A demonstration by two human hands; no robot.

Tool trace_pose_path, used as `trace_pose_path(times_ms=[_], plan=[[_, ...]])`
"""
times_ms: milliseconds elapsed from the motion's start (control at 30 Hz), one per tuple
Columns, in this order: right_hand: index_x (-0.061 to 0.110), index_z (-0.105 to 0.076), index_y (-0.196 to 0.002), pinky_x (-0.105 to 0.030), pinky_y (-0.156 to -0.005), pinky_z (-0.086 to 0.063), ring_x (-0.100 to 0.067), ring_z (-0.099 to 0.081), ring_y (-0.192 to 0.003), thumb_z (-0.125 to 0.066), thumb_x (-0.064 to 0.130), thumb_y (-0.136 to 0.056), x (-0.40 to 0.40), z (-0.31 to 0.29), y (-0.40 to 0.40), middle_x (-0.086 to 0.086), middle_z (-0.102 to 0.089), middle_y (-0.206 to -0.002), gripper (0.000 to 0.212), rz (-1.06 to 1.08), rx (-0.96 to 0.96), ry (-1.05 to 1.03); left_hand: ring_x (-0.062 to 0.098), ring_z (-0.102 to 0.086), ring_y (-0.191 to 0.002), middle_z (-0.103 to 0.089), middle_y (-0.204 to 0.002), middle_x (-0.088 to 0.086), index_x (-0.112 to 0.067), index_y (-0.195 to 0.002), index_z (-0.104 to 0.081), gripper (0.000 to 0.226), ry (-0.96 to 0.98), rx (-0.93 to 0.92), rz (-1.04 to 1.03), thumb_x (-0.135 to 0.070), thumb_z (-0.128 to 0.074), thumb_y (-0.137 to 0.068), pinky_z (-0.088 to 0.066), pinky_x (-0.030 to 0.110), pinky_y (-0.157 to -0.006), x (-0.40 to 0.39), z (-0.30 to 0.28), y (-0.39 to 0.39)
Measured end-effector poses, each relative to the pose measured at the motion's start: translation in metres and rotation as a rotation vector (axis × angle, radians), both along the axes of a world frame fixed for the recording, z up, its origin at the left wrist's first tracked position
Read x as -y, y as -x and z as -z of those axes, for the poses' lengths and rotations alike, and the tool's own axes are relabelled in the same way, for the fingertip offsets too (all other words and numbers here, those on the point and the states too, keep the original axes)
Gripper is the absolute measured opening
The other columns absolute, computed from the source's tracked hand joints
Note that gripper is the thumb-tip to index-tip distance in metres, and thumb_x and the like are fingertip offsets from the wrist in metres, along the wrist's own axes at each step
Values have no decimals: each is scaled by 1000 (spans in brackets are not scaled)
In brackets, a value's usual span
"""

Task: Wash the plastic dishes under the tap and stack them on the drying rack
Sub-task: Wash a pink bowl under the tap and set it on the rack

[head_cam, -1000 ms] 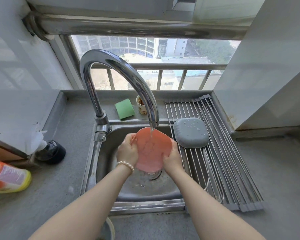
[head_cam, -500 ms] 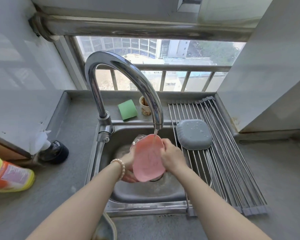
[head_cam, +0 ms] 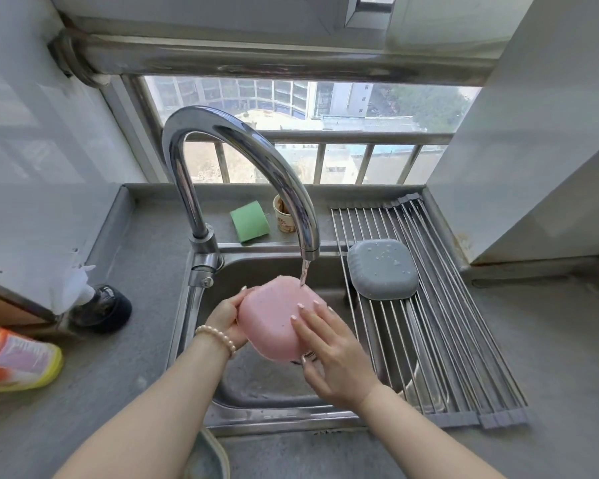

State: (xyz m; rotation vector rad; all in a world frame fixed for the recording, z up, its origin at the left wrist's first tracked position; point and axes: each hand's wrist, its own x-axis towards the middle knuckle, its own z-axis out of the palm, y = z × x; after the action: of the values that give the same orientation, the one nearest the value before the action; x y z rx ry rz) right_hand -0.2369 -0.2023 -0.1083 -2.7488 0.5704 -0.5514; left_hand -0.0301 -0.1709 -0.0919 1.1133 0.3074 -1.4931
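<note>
The left hand (head_cam: pixel 227 318) grips the edge of a smooth pink plastic dish (head_cam: pixel 272 318), fingers curled round its rim. The right hand (head_cam: pixel 329 354) lies on the dish's rounded bottom with straight fingers. The dish is upside down over the shiny metal sink (head_cam: pixel 256 385), and a thin stream from the curved tap (head_cam: pixel 256 160) hits its far edge. A grey square dish (head_cam: pixel 382 267) sits upside down on the wire rack (head_cam: pixel 446 340). A green sponge (head_cam: pixel 249 221) lies on the grey desk (head_cam: pixel 550 357).

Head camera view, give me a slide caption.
Both hands turn a pink plastic dish under the running steel tap; a grey dish dries nearby.
</note>
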Motion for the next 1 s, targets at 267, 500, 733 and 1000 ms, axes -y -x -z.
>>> trace_pose_path(times_ms=[267, 500, 733, 1000], plan=[[21, -22, -151, -47, -117, 9, -26, -3, -147, -1, 50, -92, 11, -41, -77, -9, -8, -160, 69, 115, -496, -37, 26, -67, -100, -66, -113, 19, 1, -109, -67, 38, 108, 52, -7, -27, -47, -92, -54, 36, -90, 6, 4, 23], [16, -51, -125, -44, -94, -37, -31, -47, -118, -27, 60, -94, 42, -67, -90, -11, -51, -128, 59, 665, -502, -336, 28, -66, -80, -71, -86, 16, 3, -91, -69, 45, -74, 333, -143, -32, -82, -69, -56, 45, -83, 14, 9, 34], [17, -67, -108, -35, -78, -52, -21, -64, -89, -71, 45, -80, 79, -67, -40, -8, -69, -105, 40, 588, -67, -1328, 26, -60, -67, -63, -67, 6, -9, -69, -65, 39, -366, 383, -192, -44, -81, -64, -54, 37, -76, 11, 7, 20], [9, -57, -123, -30, -53, -56, -22, -63, -91, -73, 22, -83, 60, -50, -7, -11, -62, -114, 45, 691, 138, -1472, 25, -61, -72, -65, -76, 7, -5, -81, -66, 26, -282, 358, -49, -30, -72, -72, -53, 38, -82, 29, 9, 15]])
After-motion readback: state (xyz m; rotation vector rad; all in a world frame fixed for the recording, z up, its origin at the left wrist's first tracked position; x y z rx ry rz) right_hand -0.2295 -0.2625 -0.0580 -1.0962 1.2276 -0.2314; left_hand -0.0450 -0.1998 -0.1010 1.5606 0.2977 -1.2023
